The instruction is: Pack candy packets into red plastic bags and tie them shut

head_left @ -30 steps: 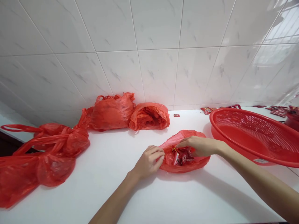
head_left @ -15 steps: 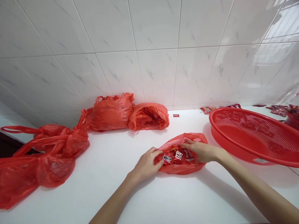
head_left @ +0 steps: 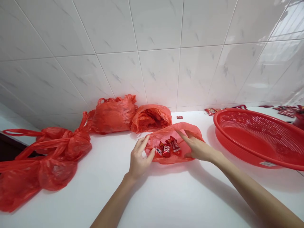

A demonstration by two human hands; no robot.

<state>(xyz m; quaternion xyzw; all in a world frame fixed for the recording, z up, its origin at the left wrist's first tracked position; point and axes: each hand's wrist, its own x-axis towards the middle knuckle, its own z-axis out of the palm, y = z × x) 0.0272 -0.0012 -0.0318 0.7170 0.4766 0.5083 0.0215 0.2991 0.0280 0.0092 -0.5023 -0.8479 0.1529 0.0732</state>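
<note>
A small red plastic bag (head_left: 174, 133) lies open on the white counter (head_left: 166, 196) in front of me, with a few red wrapped candies (head_left: 167, 148) showing inside. My left hand (head_left: 139, 156) pinches the bag's left rim between thumb and fingers. My right hand (head_left: 198, 147) grips the right rim, index finger stretched along the plastic. Together both hands spread the bag's mouth wide.
A big red perforated basket (head_left: 258, 137) sits tilted at the right. Several tied and stuffed red bags (head_left: 114, 114) lie along the tiled wall (head_left: 152, 53) and at the left (head_left: 47, 152). A loose candy (head_left: 179, 117) and more wrappers (head_left: 210, 111) lie near the wall.
Both hands have shifted the small bag left and toward the wall, and pulled its mouth wider. The candies inside have moved left with it.
</note>
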